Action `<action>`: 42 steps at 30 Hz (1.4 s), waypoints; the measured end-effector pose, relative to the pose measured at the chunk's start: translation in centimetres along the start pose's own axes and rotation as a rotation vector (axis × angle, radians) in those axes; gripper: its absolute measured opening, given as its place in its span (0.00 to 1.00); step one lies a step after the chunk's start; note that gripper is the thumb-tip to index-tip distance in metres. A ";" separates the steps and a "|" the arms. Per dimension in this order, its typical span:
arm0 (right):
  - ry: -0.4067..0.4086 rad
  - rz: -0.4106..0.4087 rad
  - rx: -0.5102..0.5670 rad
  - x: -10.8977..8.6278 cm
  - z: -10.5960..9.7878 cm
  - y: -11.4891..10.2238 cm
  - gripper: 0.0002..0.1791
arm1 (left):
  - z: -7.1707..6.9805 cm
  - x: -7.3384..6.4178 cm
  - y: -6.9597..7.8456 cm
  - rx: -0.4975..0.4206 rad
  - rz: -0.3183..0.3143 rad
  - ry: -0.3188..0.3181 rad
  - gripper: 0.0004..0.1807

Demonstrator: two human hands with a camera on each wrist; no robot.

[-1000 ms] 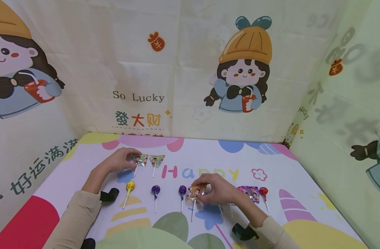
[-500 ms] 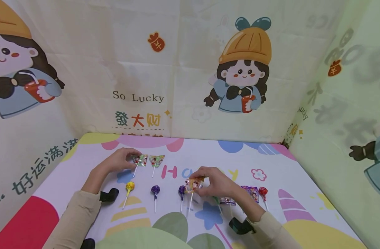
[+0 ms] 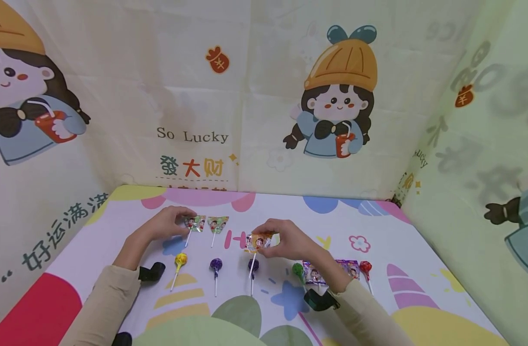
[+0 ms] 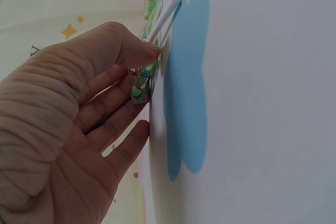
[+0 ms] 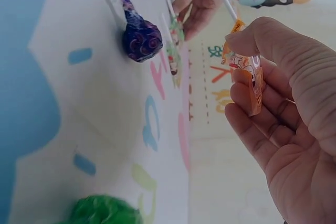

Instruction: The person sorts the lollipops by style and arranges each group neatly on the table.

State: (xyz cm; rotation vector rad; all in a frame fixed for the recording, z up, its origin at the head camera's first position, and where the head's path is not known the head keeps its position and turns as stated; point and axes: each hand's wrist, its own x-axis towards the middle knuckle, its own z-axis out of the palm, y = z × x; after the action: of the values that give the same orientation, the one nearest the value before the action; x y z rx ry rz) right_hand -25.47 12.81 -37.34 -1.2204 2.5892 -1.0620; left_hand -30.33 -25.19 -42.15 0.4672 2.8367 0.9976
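Here, the right hand [image 3: 289, 239] pinches a white-sticked orange lollipop [image 3: 257, 243] between thumb and fingers, apparently above the table [image 3: 289, 209], near its middle. Far left, the left hand [image 3: 162, 224] pinches a green lollipop [image 3: 197, 222]; shiny printed wrappers [image 5: 255, 93] enclose both heads.

1. The bench [image 3: 281, 206] is white with coloured printed shapes, including a large red patch [image 3: 43, 307] along its left edge.
2. Toward the far left corner lies a green-wrapped lollipop [image 3: 217, 223]; beside it, the left grip [image 3: 166, 223] pinches its twin [image 3: 196, 222], whose contact with the bench is unclear.
3. Nearer the left edge lies a yellow lollipop [image 3: 181, 260], then two purple lollipops [image 3: 216, 264].
4. Toward the right edge lie a green lollipop [image 3: 298, 270], two partly hidden purple packets [image 3: 352, 267] and, outermost, a red lollipop [image 3: 365, 267].
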 end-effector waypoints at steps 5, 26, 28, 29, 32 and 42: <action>0.006 -0.004 -0.007 1.3 0.2 0.2 0.22 | 0.1 -0.1 0.1 0.005 0.004 0.006 0.29; -0.020 0.075 -0.019 4.7 0.6 1.8 0.22 | 0.1 -0.2 0.1 0.006 -0.016 0.005 0.29; -0.032 0.094 -0.006 5.0 0.7 1.9 0.23 | 0.1 -0.2 0.1 0.001 -0.016 0.005 0.29; -0.039 0.103 0.000 5.2 0.7 1.9 0.23 | 0.1 -0.2 0.2 -0.002 -0.016 0.004 0.29; -0.056 0.121 0.015 5.6 0.8 2.0 0.23 | 0.0 -0.3 0.2 -0.006 -0.017 0.005 0.29; -0.073 0.120 -0.023 7.2 1.2 2.5 0.22 | 0.1 -0.1 -0.2 0.003 -0.001 0.011 0.29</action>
State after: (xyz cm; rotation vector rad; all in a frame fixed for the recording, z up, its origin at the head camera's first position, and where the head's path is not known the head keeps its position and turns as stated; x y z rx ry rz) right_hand -31.53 8.15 -38.35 -1.0721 2.5893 -0.9501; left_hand -30.26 -25.28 -42.32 0.4618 2.8476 0.9994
